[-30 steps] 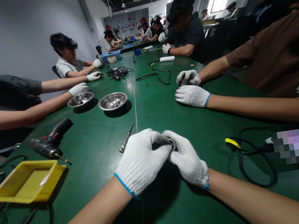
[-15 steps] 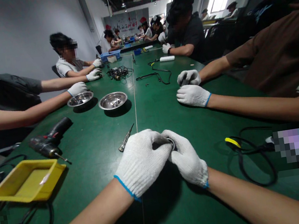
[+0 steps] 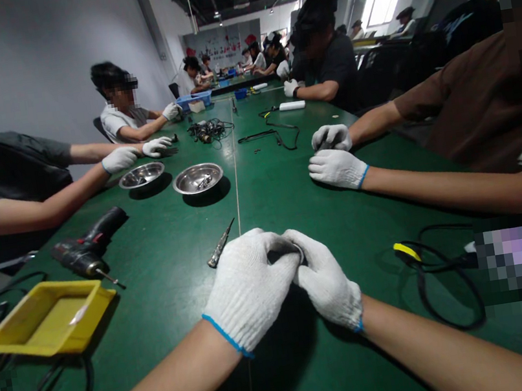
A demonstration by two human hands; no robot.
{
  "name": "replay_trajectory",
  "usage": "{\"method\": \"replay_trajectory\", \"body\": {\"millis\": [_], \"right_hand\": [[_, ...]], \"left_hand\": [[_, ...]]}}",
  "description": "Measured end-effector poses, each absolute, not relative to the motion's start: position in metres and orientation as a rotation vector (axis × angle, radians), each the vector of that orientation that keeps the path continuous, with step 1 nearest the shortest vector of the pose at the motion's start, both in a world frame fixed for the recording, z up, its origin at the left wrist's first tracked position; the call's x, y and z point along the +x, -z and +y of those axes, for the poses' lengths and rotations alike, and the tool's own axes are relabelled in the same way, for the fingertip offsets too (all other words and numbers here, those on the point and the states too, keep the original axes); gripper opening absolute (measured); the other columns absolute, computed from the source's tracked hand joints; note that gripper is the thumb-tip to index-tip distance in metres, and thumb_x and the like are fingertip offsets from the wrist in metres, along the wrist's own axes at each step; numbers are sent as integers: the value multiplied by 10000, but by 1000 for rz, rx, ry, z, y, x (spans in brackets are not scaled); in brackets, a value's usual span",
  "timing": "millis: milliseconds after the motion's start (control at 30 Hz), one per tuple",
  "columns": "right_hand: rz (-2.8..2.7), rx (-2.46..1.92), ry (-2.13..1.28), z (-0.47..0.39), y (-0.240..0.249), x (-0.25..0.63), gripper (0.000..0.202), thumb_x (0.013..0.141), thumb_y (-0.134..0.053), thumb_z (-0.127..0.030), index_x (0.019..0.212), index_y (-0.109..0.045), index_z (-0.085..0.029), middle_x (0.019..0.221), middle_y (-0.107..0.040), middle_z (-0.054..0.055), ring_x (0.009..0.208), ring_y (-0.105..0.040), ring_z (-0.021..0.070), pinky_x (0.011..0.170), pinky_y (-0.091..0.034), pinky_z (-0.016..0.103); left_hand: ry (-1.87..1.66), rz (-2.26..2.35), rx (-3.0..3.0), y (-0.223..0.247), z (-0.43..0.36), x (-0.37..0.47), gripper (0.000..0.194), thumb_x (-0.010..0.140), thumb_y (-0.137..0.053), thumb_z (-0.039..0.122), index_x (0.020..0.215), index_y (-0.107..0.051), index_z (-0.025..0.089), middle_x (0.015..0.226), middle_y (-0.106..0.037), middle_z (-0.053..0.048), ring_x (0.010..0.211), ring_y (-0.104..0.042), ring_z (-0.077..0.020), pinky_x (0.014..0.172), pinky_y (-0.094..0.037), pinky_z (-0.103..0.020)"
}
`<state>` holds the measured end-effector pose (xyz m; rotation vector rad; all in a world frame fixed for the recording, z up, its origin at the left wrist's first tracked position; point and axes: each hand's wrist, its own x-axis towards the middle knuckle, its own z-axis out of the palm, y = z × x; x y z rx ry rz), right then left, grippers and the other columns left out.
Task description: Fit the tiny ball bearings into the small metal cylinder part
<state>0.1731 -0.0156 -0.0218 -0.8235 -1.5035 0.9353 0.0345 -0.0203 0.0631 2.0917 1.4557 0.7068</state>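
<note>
My left hand and my right hand, both in white knit gloves with blue cuffs, meet above the green table. Their fingers are closed together around a small dark, round-edged piece. Only a thin curved rim of it shows between the gloves, so its kind cannot be made out. Just beyond my left hand a small screwdriver lies on the table, its tip pointing away to the right.
On the left are a cordless drill and a yellow tray. Two metal bowls with small parts stand farther off. A looped black cable lies on the right. Gloved co-workers sit along both sides.
My hands stay almost in place, and less of the piece's rim shows between them. The co-worker at left has drawn one gloved hand back from the bowl, toward the other.
</note>
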Motion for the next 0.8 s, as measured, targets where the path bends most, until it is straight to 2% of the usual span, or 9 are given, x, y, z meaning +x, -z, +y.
{"method": "replay_trajectory", "body": {"millis": [300,800], "right_hand": [[-1508,-842,-934,-16,20,175,113,707,-550,-151,794,-570,-222,741,-563,-28,684,-491,167,641,-407,303],[-1472,-827,-981,-16,19,175,101,701,-551,-181,790,-556,-228,737,-547,-32,678,-482,167,637,-412,300]], "left_hand": [[-654,1318,2126,-64,-15,29,180,906,-673,192,920,-851,216,940,-813,-46,920,-750,-237,869,-568,-340],[-731,1487,1994,-62,-20,37,104,868,-684,173,835,-780,196,880,-777,-42,835,-716,-219,771,-535,-330]]}}
